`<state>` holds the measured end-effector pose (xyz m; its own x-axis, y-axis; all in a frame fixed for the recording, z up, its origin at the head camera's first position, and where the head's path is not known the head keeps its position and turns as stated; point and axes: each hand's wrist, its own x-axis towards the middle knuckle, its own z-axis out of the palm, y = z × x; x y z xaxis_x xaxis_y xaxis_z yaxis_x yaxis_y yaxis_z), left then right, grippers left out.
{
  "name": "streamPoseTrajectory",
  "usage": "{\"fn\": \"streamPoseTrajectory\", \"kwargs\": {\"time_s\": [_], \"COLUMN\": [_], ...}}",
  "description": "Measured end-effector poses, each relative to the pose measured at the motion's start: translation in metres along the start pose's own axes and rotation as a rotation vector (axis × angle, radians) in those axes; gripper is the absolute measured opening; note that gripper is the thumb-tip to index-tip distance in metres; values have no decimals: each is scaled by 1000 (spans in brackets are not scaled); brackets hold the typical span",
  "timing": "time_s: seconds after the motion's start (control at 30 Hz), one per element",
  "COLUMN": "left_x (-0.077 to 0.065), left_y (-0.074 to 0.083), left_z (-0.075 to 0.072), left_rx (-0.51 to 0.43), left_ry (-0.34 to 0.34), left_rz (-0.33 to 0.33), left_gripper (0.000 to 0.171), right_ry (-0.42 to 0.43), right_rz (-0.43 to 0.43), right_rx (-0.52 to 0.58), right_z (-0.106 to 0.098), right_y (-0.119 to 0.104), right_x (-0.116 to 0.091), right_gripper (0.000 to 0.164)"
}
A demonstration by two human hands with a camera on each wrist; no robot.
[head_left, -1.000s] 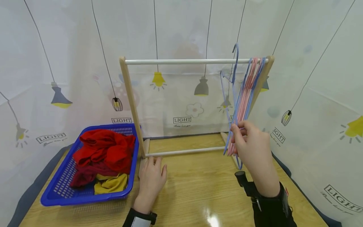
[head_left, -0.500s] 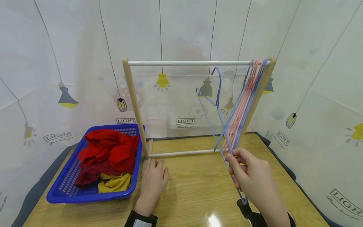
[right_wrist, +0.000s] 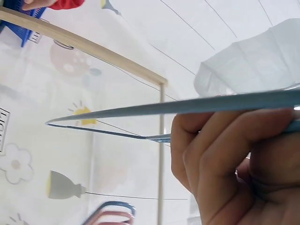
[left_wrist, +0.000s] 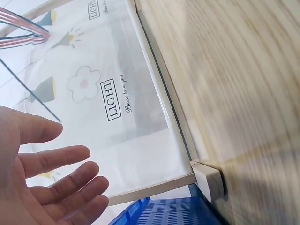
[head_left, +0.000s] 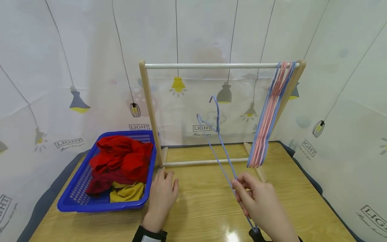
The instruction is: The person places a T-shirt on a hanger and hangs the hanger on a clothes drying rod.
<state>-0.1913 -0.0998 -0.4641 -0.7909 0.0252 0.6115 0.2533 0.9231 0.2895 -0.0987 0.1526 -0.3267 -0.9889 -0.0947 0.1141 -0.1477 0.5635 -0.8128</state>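
Note:
A blue clothes hanger [head_left: 223, 148] is pinched in my right hand [head_left: 257, 198], its hook pointing up and away in front of the rack. In the right wrist view the curled fingers [right_wrist: 220, 154] wrap the hanger [right_wrist: 140, 108]. My left hand [head_left: 162, 198] is relaxed, fingers loosely extended and holding nothing, beside the foot of the rack's left post and the basket. From the left wrist camera that hand [left_wrist: 61, 178] appears with its fingers spread apart. Several pink and blue hangers [head_left: 270, 117] hang bunched at the right end of the rack's top bar [head_left: 211, 66].
A blue plastic basket [head_left: 63, 201] stands left of the rack, with red clothes [head_left: 121, 156], a dark red garment [head_left: 102, 179] and a yellow one [head_left: 128, 193] inside. The wooden rack's left post [head_left: 151, 114] rises right beside it. A lamp-printed sheet [head_left: 193, 30] backs the wooden table [head_left: 205, 215].
My right hand has drawn the blue hanger away from the bunch at the rack's right end, down and toward me, leftward. My left hand has stayed nearly still.

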Motion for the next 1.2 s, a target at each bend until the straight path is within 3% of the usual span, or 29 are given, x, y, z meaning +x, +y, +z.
{"fn": "streamPoseTrajectory", "kwargs": {"time_s": [0.13, 0.4, 0.67, 0.8, 1.0, 1.2], "left_x": [1, 1, 2, 6, 24, 58], "left_y": [0, -3, -10, -20, -50, -104], "left_z": [-1, -6, -24, -37, -68, -103], "left_rx": [-12, -20, -50, -53, 4, 136], "left_ry": [23, 44, 82, 148, 245, 216], "left_rz": [19, 24, 20, 56, 135, 206], "left_gripper": [21, 20, 19, 20, 21, 28], "right_ry": [-48, -109, -118, -101, -89, -80], "right_rz": [40, -5, -15, -23, 38, 78], "right_rx": [16, -47, -12, -9, -15, -29], "right_z": [8, 31, 38, 36, 31, 29], "right_y": [9, 26, 30, 30, 30, 31], "right_x": [5, 10, 13, 17, 19, 18], "right_gripper": [21, 24, 20, 22, 22, 21]}}
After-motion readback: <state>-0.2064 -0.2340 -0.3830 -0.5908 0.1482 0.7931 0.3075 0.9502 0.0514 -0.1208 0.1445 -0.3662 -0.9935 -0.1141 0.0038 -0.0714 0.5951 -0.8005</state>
